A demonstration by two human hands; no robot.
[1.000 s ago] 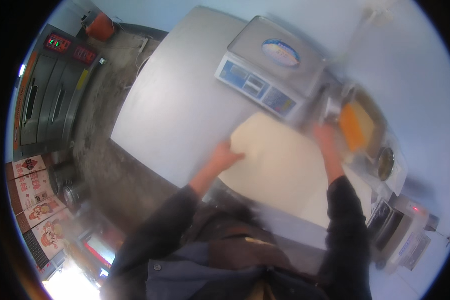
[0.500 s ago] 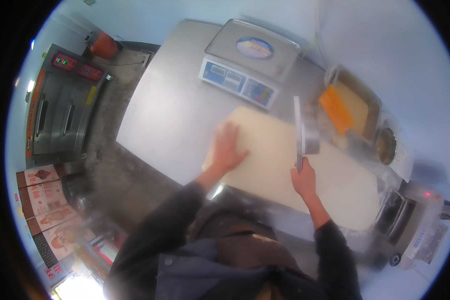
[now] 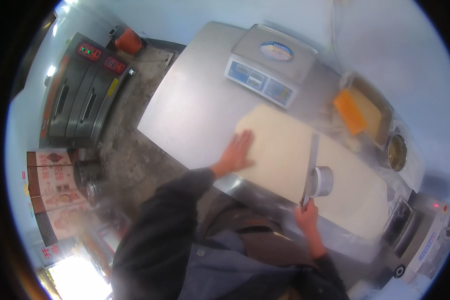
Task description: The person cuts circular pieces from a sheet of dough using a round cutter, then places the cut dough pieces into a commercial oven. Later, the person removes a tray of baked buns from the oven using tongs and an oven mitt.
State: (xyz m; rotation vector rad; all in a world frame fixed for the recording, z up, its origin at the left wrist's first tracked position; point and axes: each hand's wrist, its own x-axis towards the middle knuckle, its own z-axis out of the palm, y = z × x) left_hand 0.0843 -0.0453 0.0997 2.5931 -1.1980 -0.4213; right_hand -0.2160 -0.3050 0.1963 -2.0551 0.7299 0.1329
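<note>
A wide, pale sheet of dough [image 3: 280, 145] lies on the metal table. My left hand [image 3: 236, 151] rests flat on its near left edge, fingers stretched and thumb apart. My right hand [image 3: 307, 215] is closed around the handle of a long, straight-bladed knife [image 3: 312, 162], at the dough's near edge. The blade points away from me across the sheet. Against the blade's right side is a small round metal cup [image 3: 323, 181]; whether it is joined to the knife, I cannot tell.
Beyond the dough, a weighing scale [image 3: 265, 75] stands on the metal table [image 3: 185, 95]. At the right are a tray [image 3: 385, 107] with an orange scraper [image 3: 350, 112], a round metal tin [image 3: 397, 151] and a grey machine [image 3: 417, 240]. A deck oven [image 3: 80, 97] stands across the floor at left.
The knife and the cup beside it have come toward me over the dough. My left hand has shifted slightly nearer along the dough's left edge. The whole view has swung a little.
</note>
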